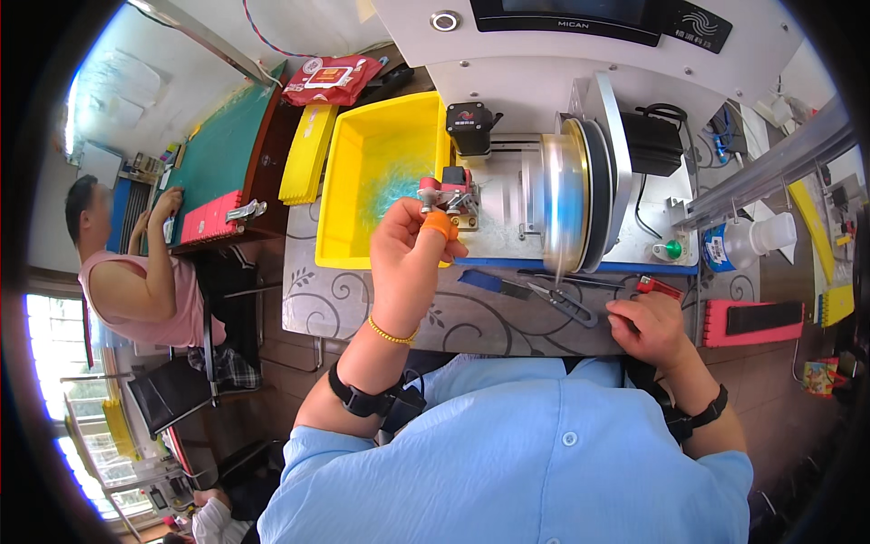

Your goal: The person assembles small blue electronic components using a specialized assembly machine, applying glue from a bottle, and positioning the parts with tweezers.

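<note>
My left hand reaches up to a small red-and-silver guide mechanism on the machine's metal bed. An orange cover sits on one finger. The fingers of this hand are pinched together, and what lies between them is too small or hidden to name. To the right of the mechanism, a large clear-rimmed spool with blue on it looks blurred, as if turning. My right hand rests at the table's front edge, its fingers curled in a loose fist with nothing visible in them, just below a red lighter.
A yellow bin with fine bluish strands stands left of the machine. Pliers and a blue-handled blade lie in front. A plastic bottle and a pink block are at right. A person sits at a green-topped table.
</note>
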{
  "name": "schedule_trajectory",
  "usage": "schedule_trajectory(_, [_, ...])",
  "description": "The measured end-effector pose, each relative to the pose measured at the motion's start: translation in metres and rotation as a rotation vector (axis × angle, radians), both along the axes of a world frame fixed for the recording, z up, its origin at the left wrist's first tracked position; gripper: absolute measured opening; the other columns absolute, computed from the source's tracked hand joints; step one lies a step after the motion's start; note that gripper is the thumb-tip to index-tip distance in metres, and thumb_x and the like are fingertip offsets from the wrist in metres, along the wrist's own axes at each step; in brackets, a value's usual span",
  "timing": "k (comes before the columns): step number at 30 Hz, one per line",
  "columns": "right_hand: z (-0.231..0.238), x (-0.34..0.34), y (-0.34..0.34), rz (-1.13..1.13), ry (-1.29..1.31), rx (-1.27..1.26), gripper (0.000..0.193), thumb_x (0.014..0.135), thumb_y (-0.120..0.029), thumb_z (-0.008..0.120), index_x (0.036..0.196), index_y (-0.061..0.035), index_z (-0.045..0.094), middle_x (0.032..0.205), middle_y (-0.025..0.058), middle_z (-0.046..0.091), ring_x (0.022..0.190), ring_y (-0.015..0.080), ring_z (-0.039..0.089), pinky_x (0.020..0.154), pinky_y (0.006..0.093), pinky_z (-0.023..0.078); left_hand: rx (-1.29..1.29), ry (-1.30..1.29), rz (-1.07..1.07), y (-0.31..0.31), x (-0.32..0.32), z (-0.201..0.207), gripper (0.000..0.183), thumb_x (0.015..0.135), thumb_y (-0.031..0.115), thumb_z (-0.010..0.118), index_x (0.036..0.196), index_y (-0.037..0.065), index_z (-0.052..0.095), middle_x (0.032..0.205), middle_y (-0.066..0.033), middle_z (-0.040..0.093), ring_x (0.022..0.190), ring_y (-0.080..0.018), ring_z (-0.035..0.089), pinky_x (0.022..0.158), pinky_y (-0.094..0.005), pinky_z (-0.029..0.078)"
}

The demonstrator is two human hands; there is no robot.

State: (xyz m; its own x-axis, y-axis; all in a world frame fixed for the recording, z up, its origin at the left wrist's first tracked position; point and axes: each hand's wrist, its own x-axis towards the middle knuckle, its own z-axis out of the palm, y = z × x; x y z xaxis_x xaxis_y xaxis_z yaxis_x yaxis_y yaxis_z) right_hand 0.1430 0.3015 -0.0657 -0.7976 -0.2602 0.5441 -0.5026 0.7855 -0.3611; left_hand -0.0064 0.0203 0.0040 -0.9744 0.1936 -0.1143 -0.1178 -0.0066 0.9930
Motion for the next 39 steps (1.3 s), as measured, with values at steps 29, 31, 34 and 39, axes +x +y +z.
schedule_trajectory(29, [-0.006,0.000,-0.003,-0.073,-0.052,-0.117,0.015,0.070,-0.006,0.071,0.084,-0.0099,0.066,0.063,0.0038,0.058,0.052,0.0215,0.054,0.050,0.0338,0.042,0.181,0.027,-0.029,-0.001,-0.001,-0.014,0.007,0.087,0.001,0.051,0.092,0.005,0.047,0.079,-0.0053,0.060,0.065,-0.0117,0.062,0.058,-0.0236,0.048])
schedule_trajectory(31, [-0.008,0.000,-0.003,-0.099,-0.037,-0.120,0.015,0.071,-0.006,0.070,0.085,-0.0096,0.066,0.061,0.0032,0.055,0.050,0.0211,0.051,0.049,0.0331,0.039,0.193,-0.004,-0.040,0.002,0.000,-0.011,0.008,0.086,0.000,0.051,0.092,0.004,0.047,0.079,-0.0051,0.059,0.065,-0.0114,0.062,0.058,-0.0234,0.048])
schedule_trajectory(34, [-0.010,0.000,-0.003,-0.102,-0.062,-0.139,0.014,0.072,-0.006,0.070,0.084,-0.0092,0.066,0.062,0.0037,0.056,0.050,0.0209,0.051,0.049,0.0332,0.040,0.146,0.016,-0.062,0.000,-0.002,-0.014,0.008,0.086,0.001,0.049,0.093,0.006,0.047,0.081,-0.0070,0.062,0.066,-0.0139,0.063,0.061,-0.0242,0.051])
schedule_trajectory(39, [-0.009,-0.005,-0.004,-0.075,-0.044,-0.132,0.011,0.073,-0.006,0.069,0.084,-0.0079,0.065,0.063,0.0044,0.057,0.049,0.0210,0.051,0.049,0.0334,0.040,0.148,0.002,-0.044,-0.001,-0.003,-0.013,0.008,0.086,0.001,0.051,0.092,0.005,0.047,0.081,-0.0069,0.062,0.065,-0.0134,0.062,0.060,-0.0239,0.050])
